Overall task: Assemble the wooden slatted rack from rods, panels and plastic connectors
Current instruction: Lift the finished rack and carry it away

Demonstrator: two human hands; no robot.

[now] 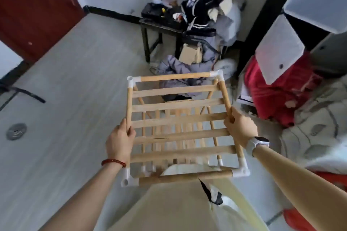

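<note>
The rack (pixel 178 127) hangs in the air above the floor (pixel 65 90), left hand (pixel 120 140) and right hand (pixel 239 127) each curled round a side rod. Keep it level and both grips even, so no corner connector (pixel 131 80) pulls loose.

No legible text — none anywhere.

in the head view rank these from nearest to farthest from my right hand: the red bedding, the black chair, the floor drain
From the right hand:
1. Red bedding, just to its right.
2. Black chair, far ahead and leftward.
3. Floor drain, far across on the left.
</note>
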